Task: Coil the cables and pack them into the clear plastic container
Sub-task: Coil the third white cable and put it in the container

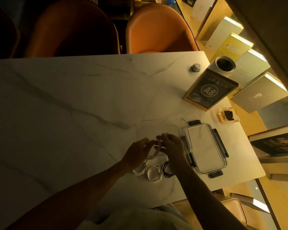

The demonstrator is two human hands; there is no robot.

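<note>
Both hands meet over the near rim of the clear plastic container point(161, 128), and that is the relation that matters: the open tub lies just beyond the grip, slightly to its right, so the loop being formed only has to travel forward and down to land inside. The left hand point(136, 153) and the right hand point(172, 146) are each clenched on the same white cable point(154, 152), a flat, pale, glossy band bent into a curve between them; its long run arcs from the right fingertips down toward the left palm. The right hand is the nearer of the two to the container.

Below the grip, toward the person, two white cable coils point(154, 175) rest side by side on the tabletop point(73, 105), and a thin black cable point(167, 170) lies loosely bundled just right of them, partly under the right wrist. None of these appears to be in the container, which looks empty, though its transparent walls make that hard to confirm.

The lid point(206, 150), clear with dark latches, lies flat to the right of the grip, touching the container's side. The tabletop is smooth, veined, marble-like stone.
</note>
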